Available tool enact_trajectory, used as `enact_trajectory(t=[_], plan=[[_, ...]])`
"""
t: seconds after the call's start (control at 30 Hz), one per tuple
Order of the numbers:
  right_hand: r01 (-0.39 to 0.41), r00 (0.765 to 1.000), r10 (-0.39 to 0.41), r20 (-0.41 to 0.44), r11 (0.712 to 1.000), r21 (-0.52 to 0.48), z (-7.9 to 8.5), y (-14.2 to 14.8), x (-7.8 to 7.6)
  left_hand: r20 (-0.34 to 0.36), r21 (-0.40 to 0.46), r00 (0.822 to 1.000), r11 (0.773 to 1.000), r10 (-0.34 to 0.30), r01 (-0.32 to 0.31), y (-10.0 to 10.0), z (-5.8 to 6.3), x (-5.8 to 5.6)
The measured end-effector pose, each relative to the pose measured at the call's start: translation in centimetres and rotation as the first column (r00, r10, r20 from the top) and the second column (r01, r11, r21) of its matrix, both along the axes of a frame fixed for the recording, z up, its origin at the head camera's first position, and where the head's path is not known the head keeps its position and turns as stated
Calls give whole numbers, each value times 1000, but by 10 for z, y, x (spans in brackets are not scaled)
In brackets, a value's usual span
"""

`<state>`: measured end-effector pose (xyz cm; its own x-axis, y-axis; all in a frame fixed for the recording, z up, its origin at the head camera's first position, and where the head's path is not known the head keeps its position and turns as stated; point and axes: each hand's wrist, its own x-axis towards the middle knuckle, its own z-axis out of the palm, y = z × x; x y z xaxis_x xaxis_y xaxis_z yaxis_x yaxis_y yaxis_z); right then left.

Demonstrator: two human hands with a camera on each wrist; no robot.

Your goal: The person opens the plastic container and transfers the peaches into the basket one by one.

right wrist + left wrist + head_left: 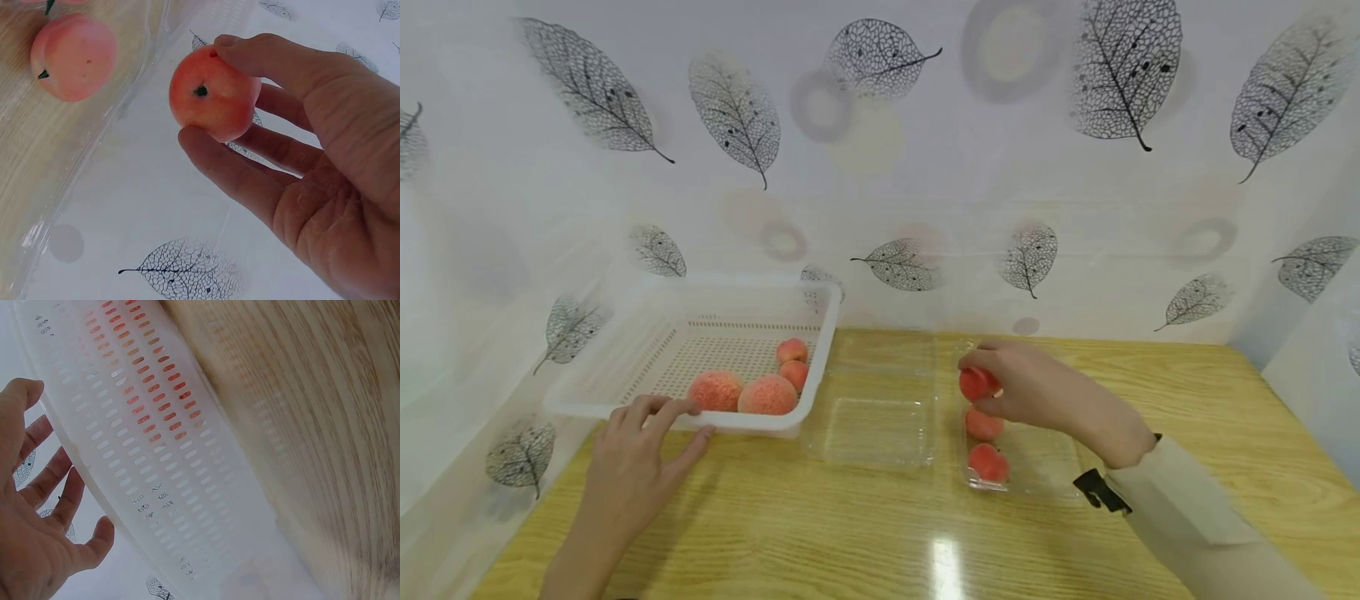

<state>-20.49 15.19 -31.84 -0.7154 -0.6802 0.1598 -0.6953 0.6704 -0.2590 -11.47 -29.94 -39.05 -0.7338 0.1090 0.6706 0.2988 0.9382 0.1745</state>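
My right hand pinches a small red peach between thumb and fingers; it has a short green stem. It hovers at the far end of a clear plastic box. Two more peaches, a middle one and a nearer one, lie in a row in the box. Relaxed fingers of my left hand rest on the near rim of a white plastic basket, the thumb outside it. In the basket lie two large speckled peaches and two small ones.
A second clear plastic box with its lid raised stands between the basket and the right-hand box. The wood-grain table meets a leaf-patterned covering at the back and sides.
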Motion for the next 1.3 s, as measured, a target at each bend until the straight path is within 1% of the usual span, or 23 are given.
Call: enact_trajectory(t=[0.17,0.3,0.47,0.73,0.9,1.07,1.2,1.3], plan=[[-11,1000,11,-5,1000,-22,0,-12,-9,-7,-7,1000,1000,-2,2,0,0,-1],[-35,999,33,-39,998,-50,-1,-22,-16,-10,-12,1000,1000,1,-1,-1,0,-1],[-71,994,62,-94,993,-96,0,-34,-26,-29,-16,999,1000,-17,17,-2,1,-3],[-118,987,100,-126,983,-143,-4,-55,-38,-41,-15,999,999,-31,31,-3,-2,-1],[-144,984,123,-129,975,-168,-5,-66,-42,-52,-19,998,999,-32,31,-2,-2,-1],[-169,981,147,-131,969,-181,-3,-79,-44,-40,-15,999,1000,-18,17,-1,-1,1],[-174,979,150,-136,967,-184,-1,-89,-46,-26,-6,1000,1000,-7,7,0,0,2],[-171,981,152,-119,970,-174,0,-96,-47,-20,-7,1000,1000,-3,3,0,-1,2]])
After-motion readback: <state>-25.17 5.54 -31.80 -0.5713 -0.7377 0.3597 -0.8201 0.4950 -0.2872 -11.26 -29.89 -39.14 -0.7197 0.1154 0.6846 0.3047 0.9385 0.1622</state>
